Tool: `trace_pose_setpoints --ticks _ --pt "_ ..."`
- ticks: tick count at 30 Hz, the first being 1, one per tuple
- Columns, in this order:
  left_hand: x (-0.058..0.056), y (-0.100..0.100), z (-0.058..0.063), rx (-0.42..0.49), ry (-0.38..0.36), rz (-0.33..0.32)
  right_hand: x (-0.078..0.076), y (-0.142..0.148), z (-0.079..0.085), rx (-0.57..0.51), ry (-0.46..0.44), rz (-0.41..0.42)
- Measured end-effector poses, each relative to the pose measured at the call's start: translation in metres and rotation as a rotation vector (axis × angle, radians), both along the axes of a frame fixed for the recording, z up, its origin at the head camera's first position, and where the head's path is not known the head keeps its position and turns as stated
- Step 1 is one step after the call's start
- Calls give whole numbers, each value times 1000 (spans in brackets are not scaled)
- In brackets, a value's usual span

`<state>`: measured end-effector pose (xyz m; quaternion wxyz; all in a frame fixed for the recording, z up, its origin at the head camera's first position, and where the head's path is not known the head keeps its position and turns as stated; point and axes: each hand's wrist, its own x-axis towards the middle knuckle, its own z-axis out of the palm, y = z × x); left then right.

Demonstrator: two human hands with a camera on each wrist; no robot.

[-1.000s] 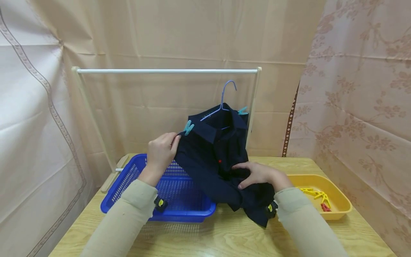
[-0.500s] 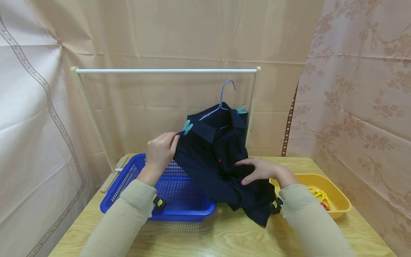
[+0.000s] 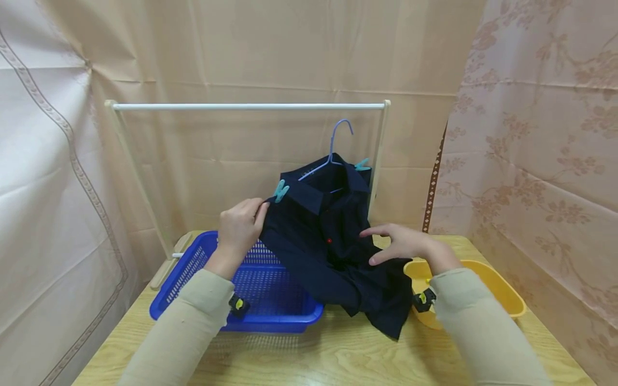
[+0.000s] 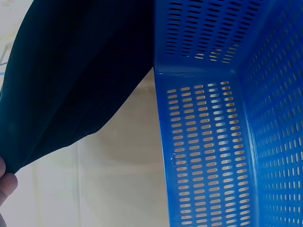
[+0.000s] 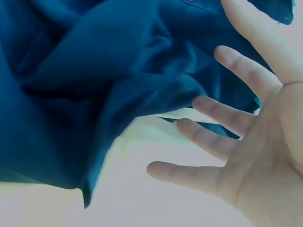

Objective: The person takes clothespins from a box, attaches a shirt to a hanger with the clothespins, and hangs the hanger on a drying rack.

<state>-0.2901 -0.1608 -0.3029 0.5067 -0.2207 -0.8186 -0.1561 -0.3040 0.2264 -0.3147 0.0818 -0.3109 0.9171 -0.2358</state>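
A dark navy shirt (image 3: 314,241) with a collar sits on a blue hanger (image 3: 332,145), whose hook points up and is off the rail. Two light-blue clothespins, a left clothespin (image 3: 280,191) and a right clothespin (image 3: 362,165), are clipped at its shoulders. My left hand (image 3: 240,228) pinches the shirt's edge just below the left clothespin; in the left wrist view only its fingertips (image 4: 7,182) show at the cloth. Beside the shirt's right side is my right hand (image 3: 407,245), fingers spread and holding nothing. The right wrist view shows its bare palm (image 5: 265,161).
A blue perforated basket (image 3: 263,321) stands on the wooden table (image 3: 338,359) under my left arm. The yellow tray (image 3: 499,284) lies partly behind my right forearm. A rack with a white rail (image 3: 251,106) rises behind the shirt.
My right hand has moved right, away from the shirt front and over toward the yellow tray, hiding the clothespins in it. The left hand keeps its pinch with hardly any shift.
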Motion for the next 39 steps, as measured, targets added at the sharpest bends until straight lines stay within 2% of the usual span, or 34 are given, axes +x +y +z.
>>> trace_pose_setpoints --ticks 14,23,30,39 --pt "-2 -3 -1 -2 13 3 -2 15 43 -111 104 -82" --pt "-2 -3 -1 -12 9 8 -12 19 65 -195 218 -196" --pt "-4 -2 -1 -15 25 -2 -23 20 75 -322 264 -298" --pt "-4 -2 -1 -2 17 0 -43 11 74 -541 315 -355"
